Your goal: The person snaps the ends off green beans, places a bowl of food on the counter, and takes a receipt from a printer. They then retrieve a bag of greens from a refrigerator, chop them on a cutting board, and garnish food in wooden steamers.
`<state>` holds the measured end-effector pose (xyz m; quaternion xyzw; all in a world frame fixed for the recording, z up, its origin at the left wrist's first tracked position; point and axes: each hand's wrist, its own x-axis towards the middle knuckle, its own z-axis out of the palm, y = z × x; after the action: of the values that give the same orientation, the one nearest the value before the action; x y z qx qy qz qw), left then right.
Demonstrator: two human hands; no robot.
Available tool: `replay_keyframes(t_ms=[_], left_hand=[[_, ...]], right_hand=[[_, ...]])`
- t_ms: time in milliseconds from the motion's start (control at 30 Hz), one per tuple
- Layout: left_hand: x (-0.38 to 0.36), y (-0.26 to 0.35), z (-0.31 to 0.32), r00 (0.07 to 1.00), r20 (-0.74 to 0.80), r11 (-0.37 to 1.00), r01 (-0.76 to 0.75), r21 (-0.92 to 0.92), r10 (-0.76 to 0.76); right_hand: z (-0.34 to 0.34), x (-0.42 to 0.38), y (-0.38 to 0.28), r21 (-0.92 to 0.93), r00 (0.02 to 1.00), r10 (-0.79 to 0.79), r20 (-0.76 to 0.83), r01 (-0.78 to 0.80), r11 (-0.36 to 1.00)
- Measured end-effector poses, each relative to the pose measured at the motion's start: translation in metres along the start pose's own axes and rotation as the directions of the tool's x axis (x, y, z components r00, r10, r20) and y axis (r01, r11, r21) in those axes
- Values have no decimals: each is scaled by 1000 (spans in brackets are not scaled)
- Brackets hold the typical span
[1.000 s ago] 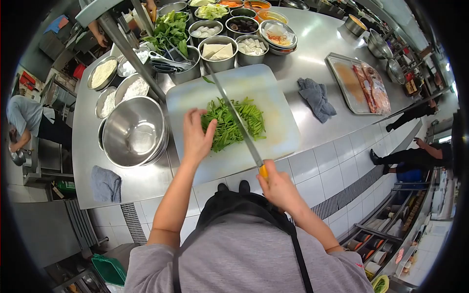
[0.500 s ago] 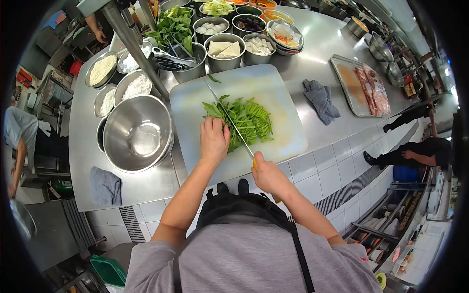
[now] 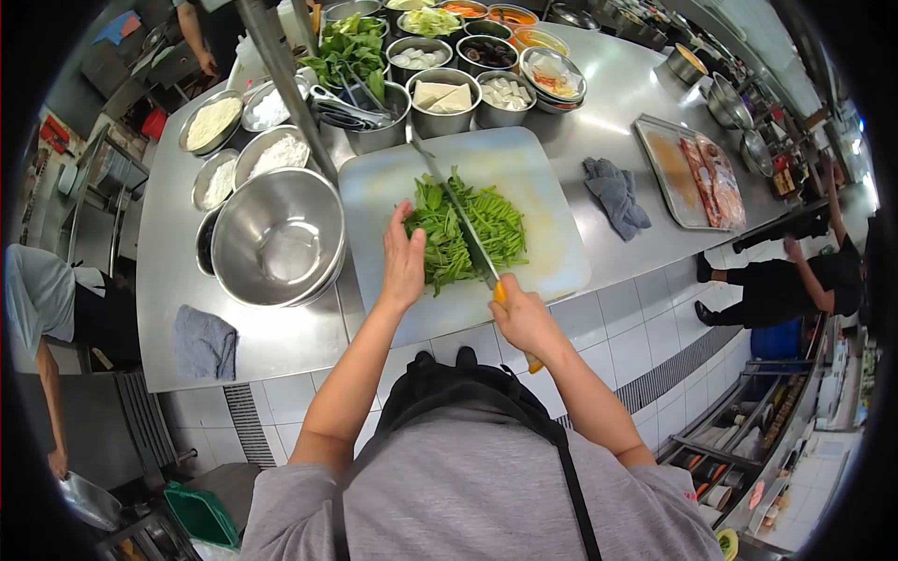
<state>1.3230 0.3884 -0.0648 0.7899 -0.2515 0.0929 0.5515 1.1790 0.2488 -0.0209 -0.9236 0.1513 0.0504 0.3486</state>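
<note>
My right hand [image 3: 525, 323] is wrapped round the yellow handle of a kitchen knife [image 3: 458, 208]. The long blade slants up and left across a pile of chopped leafy greens [image 3: 491, 229]. At the pile's left edge, my left hand [image 3: 404, 265] stands on its side, fingers stretched out and palm toward the greens. Nothing is gripped in it. Under the greens lies a pale, stained cutting board [image 3: 557, 238], its near edge close to the counter's front.
Left of the board sit a large steel bowl [image 3: 279, 238], a flour bowl [image 3: 278, 154] and a grey cloth [image 3: 205, 343]. Behind are tofu [image 3: 444, 97] and leafy greens [image 3: 351, 51]. A second cloth [image 3: 615, 197] and a meat tray [image 3: 669, 201] lie right. People stand either side.
My left hand has come off the top of the greens to their left side, its fingers straightening. The knife has shifted slightly right. The person at right has raised an arm.
</note>
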Motion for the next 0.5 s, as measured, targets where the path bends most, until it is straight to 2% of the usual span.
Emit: replay_keyframes(t_ms=[33,100,167,233,300,367,433,500], left_hand=[[-1,1,-4,997,-75,987,13,-160,-25],[-5,-3,-23,999,-32,991,24,-130,-28],[-9,6,-36,974,77,957,226,-184,-215],[-10,7,-37,972,75,952,232,-202,-221],[-9,9,-39,971,70,947,238,-218,-228],[-1,15,-43,986,-169,993,-24,-118,4],[33,28,-39,952,-149,958,-279,-68,266],[70,31,-21,950,26,949,-313,30,313]], right_hand=[[-5,-9,-6,0,1000,-9,6,9,1000],[-15,-28,-21,-18,995,0,-103,-2,1000],[-21,-45,-41,-6,996,14,-91,-14,1000],[-14,-53,-51,3,996,27,-84,-27,1000],[-3,-54,-57,25,999,-41,-21,42,999],[13,-48,-52,0,999,-41,8,41,999],[33,-44,-39,-15,1000,-14,19,15,1000],[34,-42,-45,-64,999,18,45,-16,998]])
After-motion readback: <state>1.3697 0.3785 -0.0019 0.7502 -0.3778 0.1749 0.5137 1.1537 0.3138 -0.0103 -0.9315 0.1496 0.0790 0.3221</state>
